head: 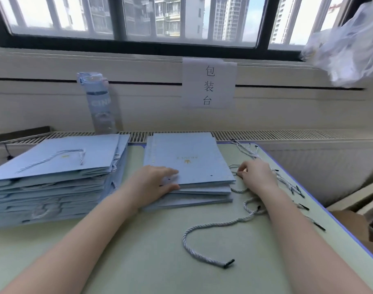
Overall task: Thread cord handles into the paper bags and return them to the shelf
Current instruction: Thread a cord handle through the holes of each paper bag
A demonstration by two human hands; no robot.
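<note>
A short stack of flat light-blue paper bags [187, 158] lies in the middle of the green table, holes near its front edge. My left hand [158, 183] rests on the stack's front left corner, fingers on top and thumb at the edge. My right hand [255, 175] is just right of the stack, fingers curled, pinching a black-tipped cord end [237, 173]. A loose grey twisted cord [204, 236] snakes across the table in front. More cords [287, 183] lie in a pile at the right. A taller stack of bags with cord handles [54, 177] stands at the left.
A clear water bottle [99, 102] stands against the wall behind the left stack. A paper sign [209, 83] is taped below the window. The table's blue right edge [329, 211] drops off beside cardboard boxes. A crumpled plastic bag [346, 45] hangs at top right.
</note>
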